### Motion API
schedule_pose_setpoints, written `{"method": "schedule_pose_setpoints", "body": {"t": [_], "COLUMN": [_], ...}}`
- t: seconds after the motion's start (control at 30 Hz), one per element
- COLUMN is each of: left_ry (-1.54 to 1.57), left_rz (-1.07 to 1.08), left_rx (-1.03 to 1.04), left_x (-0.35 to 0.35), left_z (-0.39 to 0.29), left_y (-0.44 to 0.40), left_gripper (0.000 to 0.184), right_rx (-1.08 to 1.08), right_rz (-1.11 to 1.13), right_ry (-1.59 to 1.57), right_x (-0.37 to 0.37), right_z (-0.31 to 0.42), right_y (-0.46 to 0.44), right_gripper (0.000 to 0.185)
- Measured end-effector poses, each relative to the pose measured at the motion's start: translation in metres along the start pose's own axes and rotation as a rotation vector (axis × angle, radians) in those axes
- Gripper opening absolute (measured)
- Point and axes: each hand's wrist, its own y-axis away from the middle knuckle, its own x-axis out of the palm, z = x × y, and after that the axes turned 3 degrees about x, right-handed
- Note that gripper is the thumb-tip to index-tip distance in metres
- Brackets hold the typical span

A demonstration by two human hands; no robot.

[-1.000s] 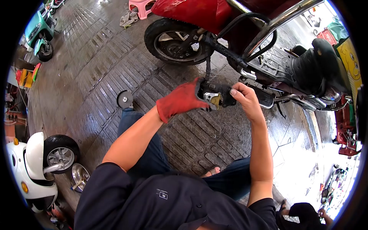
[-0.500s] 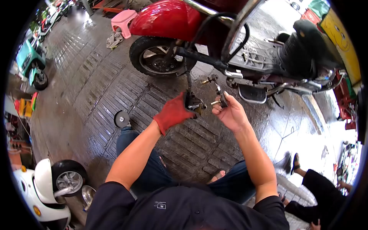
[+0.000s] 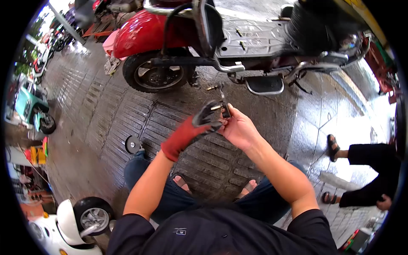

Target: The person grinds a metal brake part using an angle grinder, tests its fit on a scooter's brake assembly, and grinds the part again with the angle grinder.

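Observation:
My right hand (image 3: 241, 129), bare, pinches a dark metal bracket (image 3: 225, 111) between thumb and fingers. Two brass-coloured pins stick out of the bracket to the left, one near its top and one lower down. Close on its left is my left hand (image 3: 189, 131), in a red glove with black fingers. Its thumb and fingers are curved and apart, with the fingertips beside the lower pin; whether they touch it is unclear. Beyond both hands, a dark part (image 3: 194, 79) hangs beside the front wheel (image 3: 157, 76) of a red scooter (image 3: 142, 35).
A round dark disc (image 3: 132, 144) is by my left knee. On the lower left stands a white scooter (image 3: 66, 225), on the far left a teal one (image 3: 29, 102). A person in black trousers (image 3: 369, 178) is at right. A pink stool (image 3: 109, 44) and rag (image 3: 111, 65) are behind the red scooter.
My left hand has let go of the dark part, which now hangs by the wheel, and has come up to the bracket. My right hand has moved left with the bracket. The view has shifted.

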Motion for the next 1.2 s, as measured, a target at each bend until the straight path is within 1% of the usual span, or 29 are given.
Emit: {"method": "schedule_pose_setpoints", "body": {"t": [0.03,0.07,0.1,0.13,0.17,0.2,0.23,0.27,0.3,0.33,0.37,0.4,0.47,0.5,0.53,0.6,0.63,0.67,0.7,0.73,0.8,0.87,0.9,0.93,1.0,1.03,1.1,1.13,1.2], "left_ry": [-0.005,-0.020,-0.114,-0.207,-0.322,-0.334,-0.294,-0.257,-0.201,-0.213,-0.637,-1.047,-1.022,-1.141,-1.041,-0.746,-0.754,-0.728,-0.696,-0.692,-0.756,-0.825,-0.895,-0.920,-0.963,-0.952,-1.199,-1.200,-0.810], "left_rz": [0.012,0.033,-0.067,-0.164,-0.232,-0.203,-0.221,-0.238,-0.215,-0.191,-0.011,0.172,0.296,0.377,0.266,0.329,0.310,0.271,0.235,0.228,0.055,-0.237,-0.351,-0.439,-0.504,-0.518,-0.779,-0.790,-0.840], "left_rx": [0.118,0.099,0.122,0.146,0.202,0.186,0.073,-0.041,-0.035,-0.049,0.206,0.469,0.354,0.197,-0.006,-0.256,-0.283,-0.354,-0.423,-0.431,-0.300,-0.282,-0.262,-0.335,-0.278,-0.295,-0.121,-0.139,-0.138], "left_x": [0.003,0.011,0.020,0.029,0.042,0.039,0.032,0.034,0.037,0.032,0.016,-0.003,-0.056,-0.066,-0.060,-0.082,-0.102,-0.130,-0.154,-0.172,-0.202,-0.213,-0.221,-0.189,-0.189,-0.192,-0.203,-0.199,-0.186], "left_z": [0.025,0.031,0.036,0.039,0.028,0.039,0.058,0.057,0.055,0.055,0.056,0.059,0.073,0.051,0.032,0.023,0.033,0.059,0.088,0.115,0.174,0.241,0.278,0.261,0.301,0.324,0.359,0.349,0.311], "left_y": [-0.003,-0.004,-0.006,-0.008,-0.008,-0.013,-0.021,-0.026,-0.025,-0.028,-0.032,-0.037,-0.046,-0.042,-0.044,-0.053,-0.054,-0.054,-0.047,-0.038,-0.015,0.009,0.018,0.026,0.039,0.047,0.066,0.076,0.098], "left_gripper": [0.053,0.053,0.051,0.048,0.045,0.045,0.044,0.042,0.032,0.032,0.031,0.031,0.036,0.037,0.035,0.034,0.034,0.033,0.032,0.032,0.034,0.037,0.040,0.041,0.044,0.044,0.043,0.043,0.044], "right_rx": [-0.020,-0.037,-0.054,-0.069,-0.100,-0.134,-0.155,-0.177,-0.149,-0.114,-0.089,-0.087,0.107,0.117,0.156,0.173,0.080,-0.026,-0.017,-0.027,-0.149,-0.096,-0.049,-0.060,0.035,0.053,0.108,0.118,0.157], "right_rz": [-0.058,-0.116,-0.157,-0.162,-0.178,-0.195,-0.218,-0.229,-0.240,-0.249,-0.308,-0.311,-0.364,-0.290,-0.189,-0.078,0.024,0.124,0.132,0.184,0.211,0.202,0.160,0.133,0.041,0.063,0.004,0.026,0.024], "right_ry": [0.047,0.093,0.176,0.146,0.143,0.141,0.172,0.142,0.225,0.311,0.370,0.357,0.592,0.691,0.800,1.001,1.188,1.374,1.522,1.684,1.973,2.151,2.171,2.182,2.193,2.195,2.214,2.211,2.171], "right_x": [0.002,0.007,0.014,0.012,0.008,0.003,-0.004,-0.016,-0.029,-0.037,-0.034,-0.030,-0.019,-0.019,-0.014,-0.004,-0.005,-0.007,-0.004,-0.006,-0.021,-0.043,-0.053,-0.071,-0.084,-0.087,-0.089,-0.091,-0.092], "right_z": [-0.003,-0.006,-0.009,-0.014,-0.018,-0.021,-0.026,-0.027,-0.028,-0.027,-0.025,-0.025,-0.031,-0.038,-0.042,-0.053,-0.057,-0.059,-0.059,-0.059,-0.062,-0.058,-0.057,-0.057,-0.056,-0.056,-0.059,-0.061,-0.061], "right_y": [0.003,0.007,0.013,0.014,0.014,0.014,0.012,0.012,0.012,0.014,0.021,0.031,0.042,0.048,0.055,0.067,0.071,0.076,0.081,0.084,0.091,0.096,0.099,0.100,0.105,0.107,0.111,0.113,0.109], "right_gripper": [0.021,0.019,0.016,0.016,0.016,0.016,0.016,0.016,0.016,0.016,0.017,0.017,0.019,0.020,0.022,0.025,0.026,0.027,0.027,0.028,0.026,0.025,0.024,0.023,0.022,0.022,0.021,0.021,0.021]}}
